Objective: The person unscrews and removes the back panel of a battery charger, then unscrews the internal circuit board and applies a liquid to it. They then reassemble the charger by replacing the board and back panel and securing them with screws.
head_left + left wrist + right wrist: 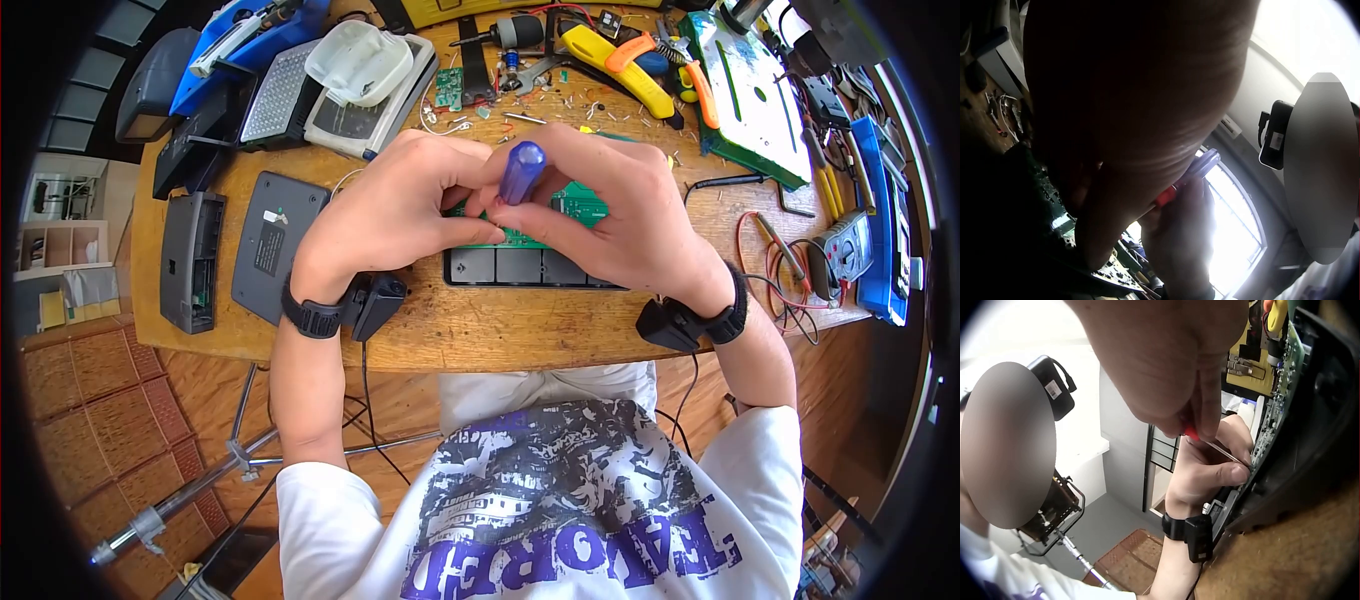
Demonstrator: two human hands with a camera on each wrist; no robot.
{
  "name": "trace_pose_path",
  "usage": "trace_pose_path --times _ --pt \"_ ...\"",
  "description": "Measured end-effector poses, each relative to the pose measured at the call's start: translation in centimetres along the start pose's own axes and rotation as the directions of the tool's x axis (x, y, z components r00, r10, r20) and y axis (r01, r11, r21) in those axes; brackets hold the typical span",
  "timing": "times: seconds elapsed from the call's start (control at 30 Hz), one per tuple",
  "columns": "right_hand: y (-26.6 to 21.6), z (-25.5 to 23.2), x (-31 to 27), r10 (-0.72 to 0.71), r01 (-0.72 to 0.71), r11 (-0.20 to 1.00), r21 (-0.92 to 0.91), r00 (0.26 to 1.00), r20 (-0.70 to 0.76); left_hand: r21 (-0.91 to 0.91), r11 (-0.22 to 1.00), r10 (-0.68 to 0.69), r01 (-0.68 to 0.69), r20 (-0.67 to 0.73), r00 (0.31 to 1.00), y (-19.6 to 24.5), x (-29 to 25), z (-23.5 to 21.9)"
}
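My right hand (630, 215) grips a screwdriver (522, 172) by its translucent blue handle, which stands up toward the head camera. In the right wrist view its red collar (1190, 429) shows, and the thin shaft slants down to a green circuit board (1280, 400). That board (582, 203) lies in a black plastic casing (500, 268) with square compartments along the near side. My left hand (390, 210) is over the board's left part, thumb and fingers down beside the screwdriver's tip. I cannot tell whether those fingers pinch anything.
Left of the casing lie a dark grey device (275, 240) and a black box (190, 262). Behind are a white plastic tray (360, 62), scattered small parts and yellow-handled cutters (620, 75). A multimeter (845, 245) with leads sits at the right. Wrist-camera cables hang past the table's front edge.
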State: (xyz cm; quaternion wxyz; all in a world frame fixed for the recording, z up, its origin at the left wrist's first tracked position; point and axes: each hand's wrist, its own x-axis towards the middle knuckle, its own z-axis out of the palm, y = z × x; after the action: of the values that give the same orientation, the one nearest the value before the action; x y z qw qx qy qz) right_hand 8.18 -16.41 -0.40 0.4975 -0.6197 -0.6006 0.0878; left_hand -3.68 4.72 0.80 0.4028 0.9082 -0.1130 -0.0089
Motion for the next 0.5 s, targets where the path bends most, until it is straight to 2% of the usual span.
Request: trace_pose_path --times 0.07,0.37,0.43,0.5 --pt "-0.1 -0.1 0.0 0.007 -0.007 1.0 -0.012 1.0 0.008 0.004 1.0 -0.028 0.028 0.013 1.0 0.1 0.0 -0.1" --pt "0.4 0.7 -0.2 -0.035 0.035 0.999 0.01 0.999 0.005 0.05 0.995 0.081 -0.082 0.021 0.996 -0.7 -0.3 -0.4" --pt "0.2 0.5 -0.2 -0.013 0.013 1.0 0.0 1.0 0.008 0.111 0.993 0.028 -0.035 0.062 0.998 -0.4 -0.2 -0.7" --pt "-0.1 0.1 0.0 -0.028 0.028 1.0 -0.007 1.0 -0.006 0.086 0.996 -0.023 0.016 0.075 0.997 0.4 0.0 -0.9"
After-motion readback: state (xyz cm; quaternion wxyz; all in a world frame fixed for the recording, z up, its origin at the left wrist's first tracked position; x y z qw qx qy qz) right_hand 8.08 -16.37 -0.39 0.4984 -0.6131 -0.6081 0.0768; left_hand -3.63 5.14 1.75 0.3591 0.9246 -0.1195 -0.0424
